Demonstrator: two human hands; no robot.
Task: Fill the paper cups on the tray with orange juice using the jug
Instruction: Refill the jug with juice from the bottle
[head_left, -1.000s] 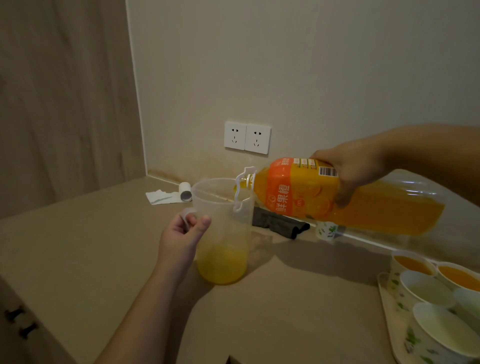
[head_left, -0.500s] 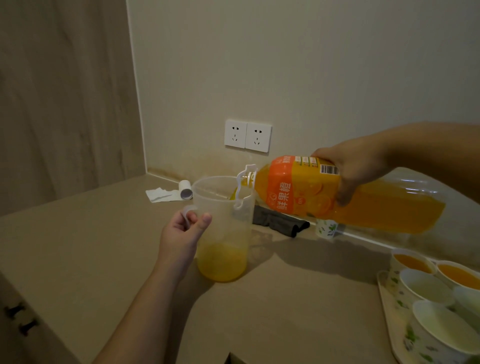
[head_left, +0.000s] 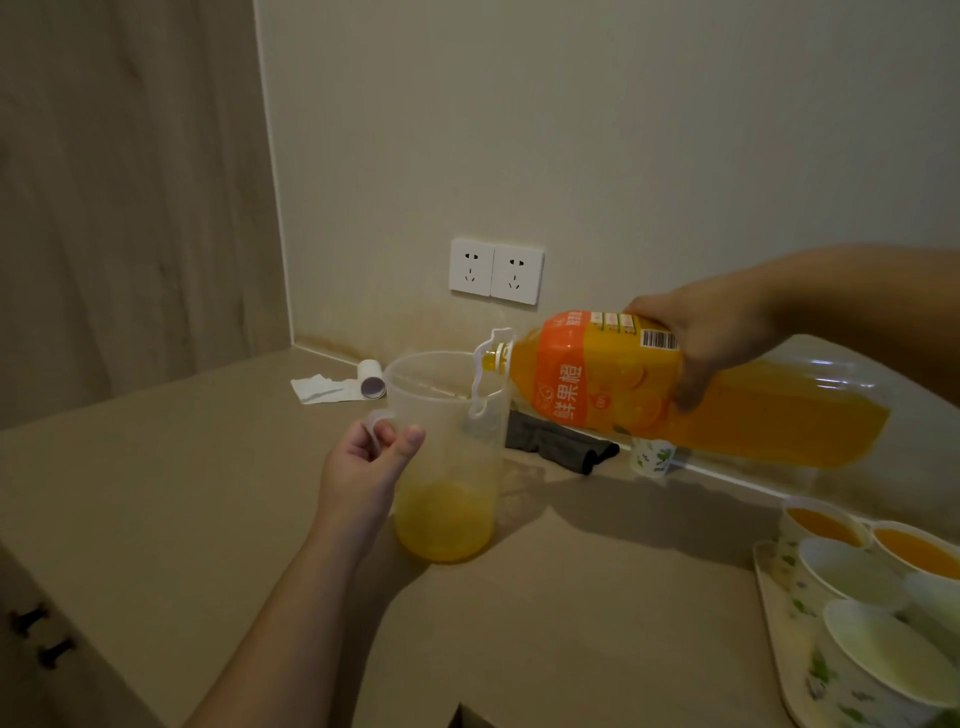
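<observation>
Left hand (head_left: 366, 470) is curled round the handle of the clear plastic jug (head_left: 447, 457), which stands on the beige counter (head_left: 571, 597) about mid-frame with a bit of orange juice in the bottom. Right hand (head_left: 706, 338) grips a big orange juice bottle (head_left: 675, 389) tipped nearly flat, its open neck over the jug's rim on the right side. The tray (head_left: 774, 613) sits at the lower right edge, well apart from the jug, holding paper cups (head_left: 852, 571): two at the back have juice, the nearer ones look pale inside. Behind the jug there's a dark cloth (head_left: 556, 441), a small cup (head_left: 652, 457) and a wall socket (head_left: 496, 270).
</observation>
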